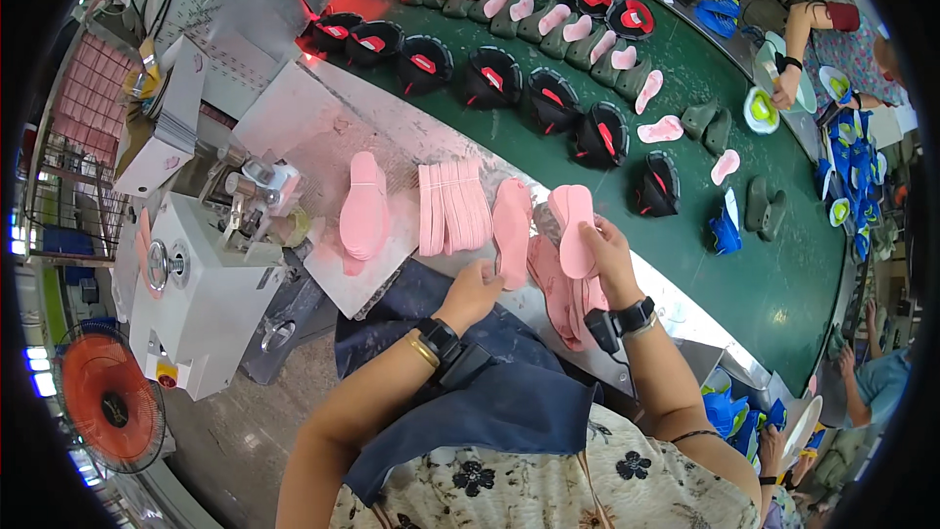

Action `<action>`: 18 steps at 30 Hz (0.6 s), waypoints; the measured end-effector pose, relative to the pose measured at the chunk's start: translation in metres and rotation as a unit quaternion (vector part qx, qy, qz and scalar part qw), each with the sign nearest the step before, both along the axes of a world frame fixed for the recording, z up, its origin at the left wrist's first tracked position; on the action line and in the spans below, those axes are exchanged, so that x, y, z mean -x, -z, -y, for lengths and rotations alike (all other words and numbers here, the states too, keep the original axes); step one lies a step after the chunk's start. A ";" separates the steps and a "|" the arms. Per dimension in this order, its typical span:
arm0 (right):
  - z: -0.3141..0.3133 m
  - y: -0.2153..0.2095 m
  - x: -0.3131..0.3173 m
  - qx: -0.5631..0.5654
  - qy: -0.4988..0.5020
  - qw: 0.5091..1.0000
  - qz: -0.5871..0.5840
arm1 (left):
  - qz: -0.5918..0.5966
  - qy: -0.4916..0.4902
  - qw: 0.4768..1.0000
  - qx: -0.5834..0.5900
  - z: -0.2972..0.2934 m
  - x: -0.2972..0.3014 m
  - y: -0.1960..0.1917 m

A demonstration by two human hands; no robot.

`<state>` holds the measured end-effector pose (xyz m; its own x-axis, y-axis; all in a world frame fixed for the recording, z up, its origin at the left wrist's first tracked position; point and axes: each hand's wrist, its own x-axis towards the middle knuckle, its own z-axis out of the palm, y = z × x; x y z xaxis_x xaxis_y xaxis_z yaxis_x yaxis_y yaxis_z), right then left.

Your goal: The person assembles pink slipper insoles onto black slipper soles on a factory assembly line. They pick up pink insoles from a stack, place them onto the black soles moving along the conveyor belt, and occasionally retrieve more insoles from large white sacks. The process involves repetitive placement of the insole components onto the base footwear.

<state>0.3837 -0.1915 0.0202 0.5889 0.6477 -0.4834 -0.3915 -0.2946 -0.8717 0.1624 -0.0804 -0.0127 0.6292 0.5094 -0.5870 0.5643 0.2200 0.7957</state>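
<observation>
My right hand (613, 263) is closed around a pair of pink insoles (574, 220), held up over the work surface with the thumb on top. My left hand (470, 296) pinches the lower end of another pink insole (512, 225); part of its fingers is hidden. Under and beside my right hand lie more pink insoles (553, 294), overlapping one another. To the left of my hands a row of insoles stands on edge in a tight bundle (455, 206). Farther left, a flat stack of insoles (364, 206) has a band around it.
A green conveyor belt (676, 220) runs beyond the ledge, carrying black shoe uppers (494, 76), dark green shoe lasts (703, 125) and pink insoles. At left stand a white machine (211, 294) and an orange fan (110, 397). Co-workers sit across the belt (832, 54) and at right.
</observation>
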 end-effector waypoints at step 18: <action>-0.016 0.021 0.038 0.011 0.045 0.994 -0.101 | 0.016 -0.164 0.982 0.093 0.003 -0.040 0.017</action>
